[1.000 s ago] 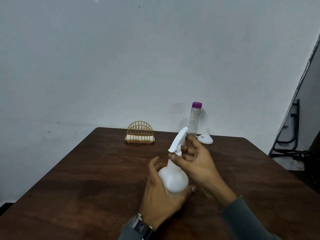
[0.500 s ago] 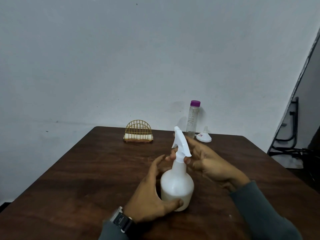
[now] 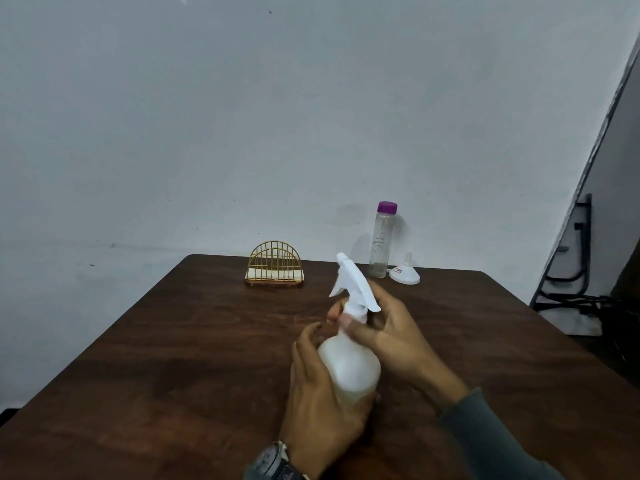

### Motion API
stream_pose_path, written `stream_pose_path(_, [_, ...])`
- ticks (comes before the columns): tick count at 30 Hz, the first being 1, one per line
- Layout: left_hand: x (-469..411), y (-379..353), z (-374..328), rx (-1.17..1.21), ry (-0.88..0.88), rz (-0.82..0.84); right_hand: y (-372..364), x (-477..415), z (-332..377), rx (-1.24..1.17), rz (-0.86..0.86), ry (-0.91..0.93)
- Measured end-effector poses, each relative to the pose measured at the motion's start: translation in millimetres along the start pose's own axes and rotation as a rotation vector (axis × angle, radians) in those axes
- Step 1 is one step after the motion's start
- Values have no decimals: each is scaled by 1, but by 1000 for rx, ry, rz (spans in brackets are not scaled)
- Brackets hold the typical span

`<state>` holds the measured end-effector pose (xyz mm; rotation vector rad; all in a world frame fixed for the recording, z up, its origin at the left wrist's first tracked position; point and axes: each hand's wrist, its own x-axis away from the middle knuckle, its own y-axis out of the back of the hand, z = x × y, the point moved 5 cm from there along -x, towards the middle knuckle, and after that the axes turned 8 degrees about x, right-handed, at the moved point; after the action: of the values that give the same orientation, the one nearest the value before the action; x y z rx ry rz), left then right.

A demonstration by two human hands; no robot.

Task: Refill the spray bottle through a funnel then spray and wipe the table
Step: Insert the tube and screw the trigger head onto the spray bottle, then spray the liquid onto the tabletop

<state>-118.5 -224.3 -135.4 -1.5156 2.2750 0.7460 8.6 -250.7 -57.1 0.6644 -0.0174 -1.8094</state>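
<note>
A white spray bottle [image 3: 349, 367] stands slightly tilted over the dark wooden table [image 3: 180, 358]. My left hand [image 3: 320, 407] wraps around its round body from the left. My right hand [image 3: 388, 336] pinches the neck collar just under the white trigger head [image 3: 353, 282]. At the table's far edge stands a clear water bottle with a purple cap [image 3: 381, 240]. A white funnel [image 3: 404, 275] lies mouth-down just to the right of the water bottle.
A gold wire holder with white napkins [image 3: 275, 268] sits at the far edge, left of the water bottle. A grey wall rises behind the table. A black metal frame [image 3: 575, 265] stands on the floor at the right.
The spray bottle has been brought upright and closer to me. My right hand went from open fingers near the trigger head to a pinch on the neck collar.
</note>
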Motion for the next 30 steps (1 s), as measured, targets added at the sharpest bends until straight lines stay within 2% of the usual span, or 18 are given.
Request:
stream_pose_path(5, [-6,8,-3,70,67,138,-3,3,-14,109,-102,-117])
stream_pose_path(10, [-10,10,0,138,73,269,5,7,-8,97,-182,-55])
stream_pose_path(15, [-22,25,10,120,152,133,16,14,-5,7,-197,-38])
stream_pose_path(24, [-61,76,50,45,259,-36,75,25,-18,25,-301,-190])
stream_pose_path(27, [-75,83,58,34,270,-60,93,20,-19,111,-223,-359])
stream_pose_path(30, [-83,85,61,22,263,-106,90,15,-21,106,31,-560])
